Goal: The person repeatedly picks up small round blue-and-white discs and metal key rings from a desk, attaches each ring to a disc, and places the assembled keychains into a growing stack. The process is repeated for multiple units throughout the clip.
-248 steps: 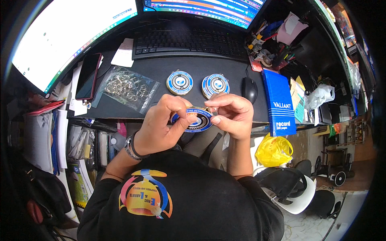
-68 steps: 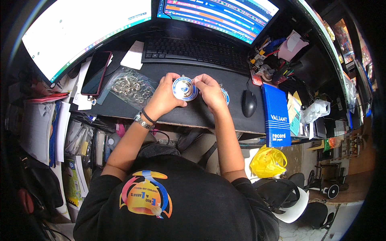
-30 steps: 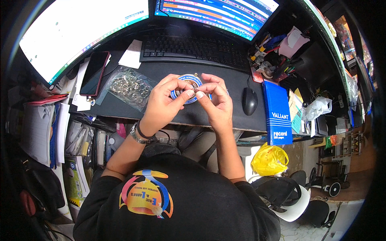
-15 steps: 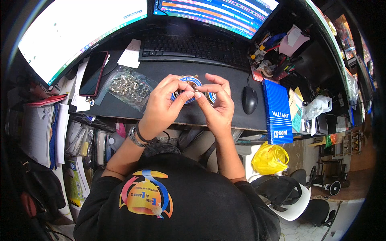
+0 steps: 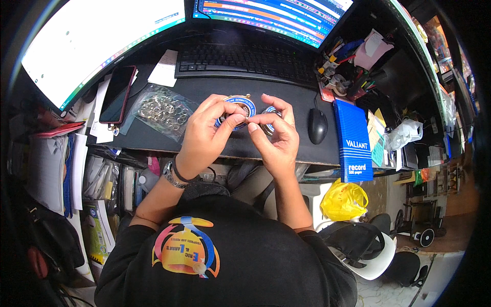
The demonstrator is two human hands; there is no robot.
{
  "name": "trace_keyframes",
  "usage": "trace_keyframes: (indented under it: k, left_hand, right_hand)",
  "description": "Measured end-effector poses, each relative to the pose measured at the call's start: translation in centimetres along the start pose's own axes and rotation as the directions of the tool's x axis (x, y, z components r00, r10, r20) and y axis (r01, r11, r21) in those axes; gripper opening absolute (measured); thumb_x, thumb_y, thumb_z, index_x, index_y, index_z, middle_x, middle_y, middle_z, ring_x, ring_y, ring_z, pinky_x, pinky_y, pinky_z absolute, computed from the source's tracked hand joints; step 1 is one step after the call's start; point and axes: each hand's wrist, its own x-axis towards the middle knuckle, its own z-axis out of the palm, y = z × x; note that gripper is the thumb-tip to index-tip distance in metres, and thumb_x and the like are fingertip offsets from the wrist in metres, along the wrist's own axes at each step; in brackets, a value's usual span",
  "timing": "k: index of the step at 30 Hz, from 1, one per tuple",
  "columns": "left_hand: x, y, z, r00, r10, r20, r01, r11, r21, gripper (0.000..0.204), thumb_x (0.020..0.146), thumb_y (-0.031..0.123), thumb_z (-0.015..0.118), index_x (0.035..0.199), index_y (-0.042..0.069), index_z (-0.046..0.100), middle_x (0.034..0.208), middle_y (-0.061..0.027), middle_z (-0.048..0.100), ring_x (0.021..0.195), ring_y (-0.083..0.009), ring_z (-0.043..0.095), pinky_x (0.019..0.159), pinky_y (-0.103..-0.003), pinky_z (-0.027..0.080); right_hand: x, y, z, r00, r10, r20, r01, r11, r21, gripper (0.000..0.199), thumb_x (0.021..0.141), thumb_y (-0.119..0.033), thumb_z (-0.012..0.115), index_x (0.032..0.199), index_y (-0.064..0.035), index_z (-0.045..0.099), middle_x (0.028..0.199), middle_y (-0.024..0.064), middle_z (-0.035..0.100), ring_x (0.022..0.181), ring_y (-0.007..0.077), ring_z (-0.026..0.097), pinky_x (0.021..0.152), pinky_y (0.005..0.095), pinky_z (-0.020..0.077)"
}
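My left hand is closed in a pinch, thumb against forefinger, on a tiny metallic piece too small to name. Close beside its fingertips is my right hand, thumb and forefinger slightly apart and the other fingers loosely curled. Behind the left fingers, a round medal with a blue rim and gold edge lies on the black desk, partly covered. A second similar round medal is mostly hidden by my right hand. Left of my hands lies a clear plastic bag full of silvery metal rings.
A black keyboard lies beyond my hands, below two monitors. To the right are a black mouse and a blue record book. A phone rests at the left, and pens and tools crowd the far right.
My right thumb has moved down, away from the forefinger and the pinched piece. My left hand keeps its pinch almost unmoved.
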Motion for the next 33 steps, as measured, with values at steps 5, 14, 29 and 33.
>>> trace_keyframes:
  k: [5, 14, 29, 33]
  left_hand:
    - [-0.2, 0.1, 0.0, 1.000, 0.013, 0.000, -0.013, 0.999, 0.030, 0.010, 0.088, 0.008, 0.069, 0.092, 0.000, 0.066, 0.092, -0.0138, 0.063, 0.086, -0.0255, 0.064, 0.075, -0.033, 0.050]
    - [-0.7, 0.6, 0.7, 0.998, 0.015, -0.057, -0.017, 0.999, -0.042, 0.010, 0.084, 0.008, 0.074, 0.088, 0.001, 0.068, 0.089, -0.0123, 0.066, 0.084, -0.0250, 0.065, 0.074, -0.033, 0.050]
    - [-0.9, 0.6, 0.2, 0.999, 0.053, -0.001, -0.053, 0.996, 0.067, 0.013, 0.081, -0.002, 0.067, 0.094, 0.002, 0.064, 0.090, -0.0130, 0.066, 0.087, -0.0293, 0.067, 0.076, -0.036, 0.052]
    - [-1.3, 0.2, 0.4, 1.000, 0.024, -0.019, -0.022, 0.994, 0.103, 0.016, 0.082, 0.000, 0.066, 0.093, 0.004, 0.055, 0.086, -0.0127, 0.063, 0.081, -0.0327, 0.067, 0.070, -0.039, 0.051]
  right_hand:
    - [0.3, -0.3, -0.1, 0.996, -0.052, -0.070, 0.049, 0.997, -0.053, 0.018, 0.072, -0.007, 0.077, 0.088, -0.0070, 0.070, 0.121, 0.0172, 0.057, 0.114, 0.0281, 0.053, 0.096, 0.0409, 0.0408]
    - [0.3, -0.4, 0.3, 0.986, -0.109, -0.128, 0.094, 0.989, -0.115, 0.018, 0.072, -0.006, 0.077, 0.086, -0.0066, 0.066, 0.115, 0.0160, 0.058, 0.112, 0.0293, 0.055, 0.094, 0.0408, 0.0426]
    - [1.6, -0.9, -0.4, 0.975, -0.177, -0.131, 0.126, 0.937, -0.327, 0.016, 0.080, 0.007, 0.067, 0.090, -0.0025, 0.059, 0.081, 0.0107, 0.062, 0.072, 0.0237, 0.062, 0.067, 0.0334, 0.0500]
    - [1.5, -1.0, -0.2, 0.980, -0.195, -0.035, 0.177, 0.942, -0.287, 0.018, 0.079, 0.008, 0.067, 0.092, -0.0009, 0.058, 0.080, 0.0115, 0.061, 0.070, 0.0248, 0.061, 0.065, 0.0343, 0.0493]
